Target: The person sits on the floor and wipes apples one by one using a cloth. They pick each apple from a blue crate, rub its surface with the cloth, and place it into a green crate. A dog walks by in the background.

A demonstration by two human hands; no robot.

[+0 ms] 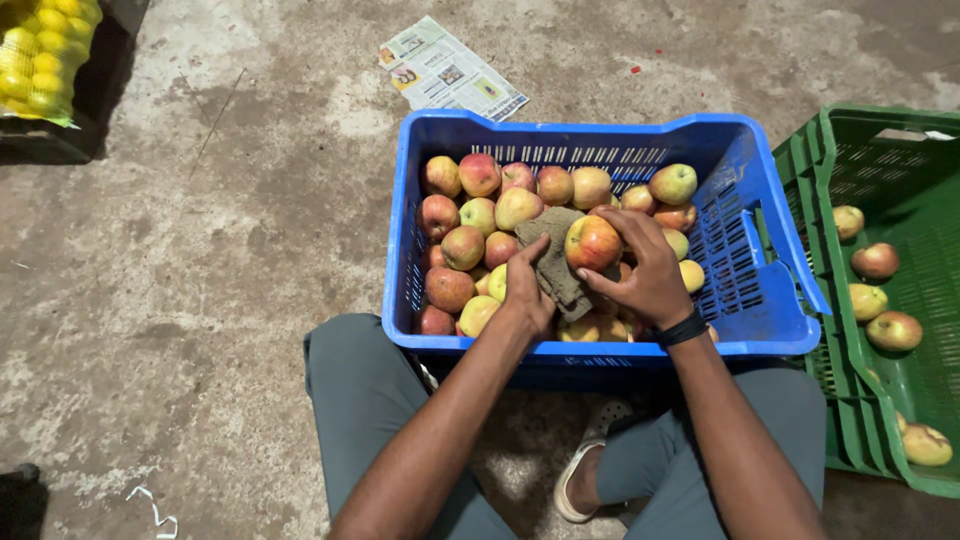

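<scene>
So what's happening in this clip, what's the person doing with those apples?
A person sits on the concrete floor over a blue plastic crate full of red-yellow apples. The right hand holds one red-yellow apple above the pile, while the left hand presses a grey-brown cloth against it. A green plastic crate to the right holds a few apples. A printed paper sheet lies beyond the blue crate.

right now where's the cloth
In the head view, the grey-green cloth is over the blue crate, gripped by the left hand, against the apple the right hand holds.
</scene>
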